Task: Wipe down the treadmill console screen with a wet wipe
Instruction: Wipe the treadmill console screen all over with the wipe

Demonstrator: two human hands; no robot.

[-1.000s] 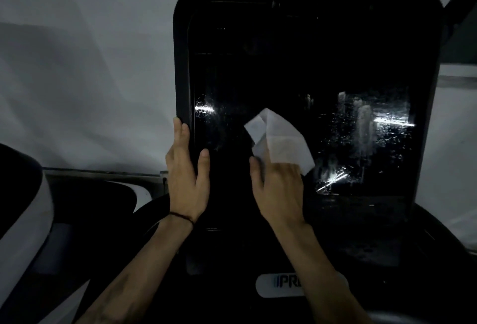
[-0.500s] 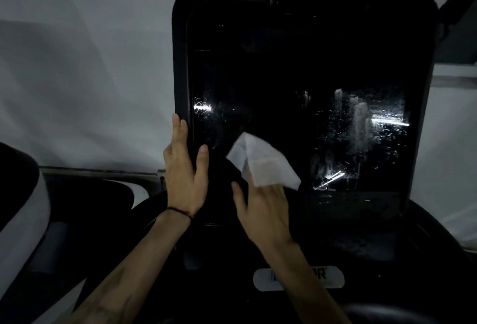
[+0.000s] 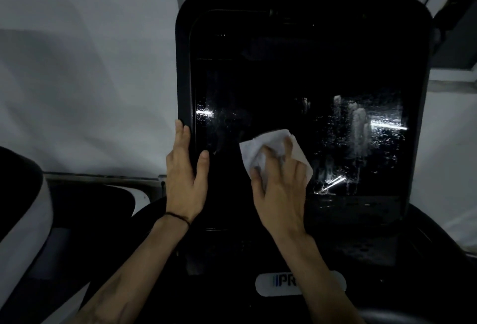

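Right hand (image 3: 280, 184) on wet wipe (image 3: 271, 148)

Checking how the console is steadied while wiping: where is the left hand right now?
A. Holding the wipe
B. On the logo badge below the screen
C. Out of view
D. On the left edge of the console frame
D: the left hand lies against the console frame at its left edge, while the right hand presses the wipe on the screen.
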